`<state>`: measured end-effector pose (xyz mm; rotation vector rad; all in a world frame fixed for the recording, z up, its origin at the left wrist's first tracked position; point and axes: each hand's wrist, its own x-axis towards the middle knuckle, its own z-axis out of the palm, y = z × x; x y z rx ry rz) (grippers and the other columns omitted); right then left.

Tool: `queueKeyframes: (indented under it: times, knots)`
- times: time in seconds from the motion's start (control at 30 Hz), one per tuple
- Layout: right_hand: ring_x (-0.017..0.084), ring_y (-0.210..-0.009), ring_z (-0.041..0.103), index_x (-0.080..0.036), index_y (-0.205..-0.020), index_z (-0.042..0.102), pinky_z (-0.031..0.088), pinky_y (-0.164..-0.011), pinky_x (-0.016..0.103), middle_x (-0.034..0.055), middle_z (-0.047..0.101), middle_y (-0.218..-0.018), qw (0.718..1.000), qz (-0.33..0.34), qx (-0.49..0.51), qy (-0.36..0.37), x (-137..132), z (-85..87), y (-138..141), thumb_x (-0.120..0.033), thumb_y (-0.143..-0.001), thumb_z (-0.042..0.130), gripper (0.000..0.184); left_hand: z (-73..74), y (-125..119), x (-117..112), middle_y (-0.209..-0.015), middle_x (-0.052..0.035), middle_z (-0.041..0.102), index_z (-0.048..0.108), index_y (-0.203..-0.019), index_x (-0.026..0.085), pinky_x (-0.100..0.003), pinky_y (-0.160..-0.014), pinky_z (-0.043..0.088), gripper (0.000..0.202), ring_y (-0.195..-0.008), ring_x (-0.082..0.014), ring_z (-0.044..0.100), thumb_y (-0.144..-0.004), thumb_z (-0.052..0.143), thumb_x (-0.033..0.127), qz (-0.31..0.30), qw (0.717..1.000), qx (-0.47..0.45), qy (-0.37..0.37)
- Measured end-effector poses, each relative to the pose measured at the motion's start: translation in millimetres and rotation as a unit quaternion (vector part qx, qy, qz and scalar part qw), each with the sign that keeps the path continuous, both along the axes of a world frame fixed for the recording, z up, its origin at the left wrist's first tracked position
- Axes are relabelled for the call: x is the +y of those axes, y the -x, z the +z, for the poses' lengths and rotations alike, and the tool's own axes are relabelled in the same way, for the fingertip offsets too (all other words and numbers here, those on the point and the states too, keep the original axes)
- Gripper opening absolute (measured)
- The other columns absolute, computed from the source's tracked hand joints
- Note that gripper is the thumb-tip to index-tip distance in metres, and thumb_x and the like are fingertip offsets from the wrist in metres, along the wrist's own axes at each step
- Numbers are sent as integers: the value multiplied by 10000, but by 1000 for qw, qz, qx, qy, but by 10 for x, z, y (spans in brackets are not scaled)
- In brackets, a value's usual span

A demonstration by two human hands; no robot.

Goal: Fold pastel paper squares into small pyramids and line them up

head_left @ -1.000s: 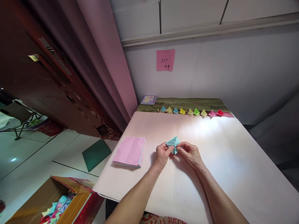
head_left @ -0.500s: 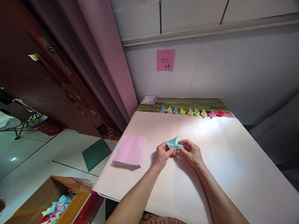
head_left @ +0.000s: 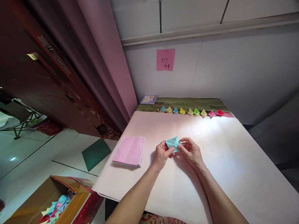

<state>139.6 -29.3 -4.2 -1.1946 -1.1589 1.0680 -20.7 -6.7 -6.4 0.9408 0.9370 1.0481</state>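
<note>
A small light-blue folded paper piece [head_left: 173, 143] is held just above the white table [head_left: 233, 155] near its middle. My left hand [head_left: 161, 154] pinches its left and lower side. My right hand [head_left: 191, 152] pinches its right side with thumb and fingers. Both hands are closed on the paper. To the left lies a stack of pink paper sheets [head_left: 130, 151].
A row of several small folded paper pieces [head_left: 191, 111] in blue, yellow, green, pink and red lines the table's far edge. A paper pack [head_left: 149, 99] lies at the far left corner. A cardboard box [head_left: 58, 199] with folded pieces stands on the floor, lower left. A pink note [head_left: 165, 59] hangs on the wall.
The blue paper has changed shape between my fingers, from a downward point to a flatter, squarer form. Both hands stayed in about the same place.
</note>
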Motion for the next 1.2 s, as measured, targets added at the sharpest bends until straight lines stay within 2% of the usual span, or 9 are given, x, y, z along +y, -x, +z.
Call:
queueKeyframes:
  times: [0.1, 0.2, 0.43, 0.6, 0.67, 0.77, 0.83, 1.0, 1.2]
  knots:
    - [204, -740, 680, -213, -923, 663, 548, -691, 333, 54, 708, -846, 998, -20, -43, -43, -5, -17, 12, -436, -792, 689, 260, -2, -2, 6, -760, -9, 688, 619, -919, 151, -235, -515, 534, 409, -575, -114, 615, -615, 836, 317, 2, 1000, -15, 1]
    - [220, -840, 672, -234, -946, 726, 541, -744, 355, 70, 699, -970, 996, 9, -50, -74, -5, -18, 24, -393, -801, 685, 219, 3, -8, 6, -764, -29, 700, 647, -899, 130, -267, -596, 562, 406, -656, -143, 646, -597, 853, 307, -10, 999, -41, -8]
    - [244, -1000, 629, -260, -1157, 698, 521, -837, 367, 85, 661, -1104, 994, 42, -73, -65, 0, -7, 61, -443, -824, 671, 381, 71, -3, -36, -822, -70, 717, 695, -932, 115, -340, -712, 574, 445, -739, -194, 676, -621, 840, 399, -43, 998, -50, -21]
    - [255, -1085, 611, -258, -1156, 702, 490, -939, 400, 95, 649, -1178, 995, 52, -68, -47, 8, -45, 93, -490, -849, 633, 391, 76, -7, -32, -761, -35, 703, 657, -819, 133, -280, -712, 540, 357, -724, -164, 661, -611, 847, 352, -15, 999, -33, -38]
    - [261, -1127, 592, -264, -1144, 712, 477, -965, 407, 98, 633, -1218, 995, 55, -77, -42, 14, -59, 96, -506, -861, 612, 386, 84, -11, -35, -713, -9, 691, 625, -867, 152, -267, -666, 536, 391, -666, -148, 652, -612, 843, 352, 0, 999, -25, -30]
    - [265, -1202, 544, -295, -1127, 722, 456, -992, 407, 87, 593, -1289, 993, 60, -100, -34, 19, -60, 97, -520, -877, 583, 364, 97, -15, -41, -715, 12, 695, 568, -1092, 197, -280, -677, 547, 541, -661, -147, 660, -638, 824, 342, 10, 999, -29, -23]
    - [258, -1195, 547, -304, -1110, 730, 460, -983, 394, 81, 602, -1270, 992, 64, -104, -32, 17, -47, 98, -523, -879, 576, 354, 88, -17, -36, -755, 0, 705, 561, -1137, 200, -286, -701, 549, 568, -701, -154, 671, -645, 816, 327, 9, 999, -30, -27]
    - [254, -997, 644, -243, -1033, 751, 497, -899, 397, 92, 708, -1047, 995, 64, -70, -15, 0, -14, 98, -502, -852, 617, 344, -6, -25, -10, -739, -22, 698, 642, -897, 149, -281, -702, 535, 357, -678, -157, 666, -628, 824, 298, 19, 999, 6, -50]
    - [252, -837, 674, -205, -873, 756, 530, -774, 380, 90, 740, -895, 997, 18, -73, 4, -3, -7, 105, -515, -789, 676, 331, -80, -46, -31, -679, -1, 678, 636, -930, 181, -260, -645, 507, 293, -636, -157, 649, -694, 768, 295, 45, 992, 79, -84]
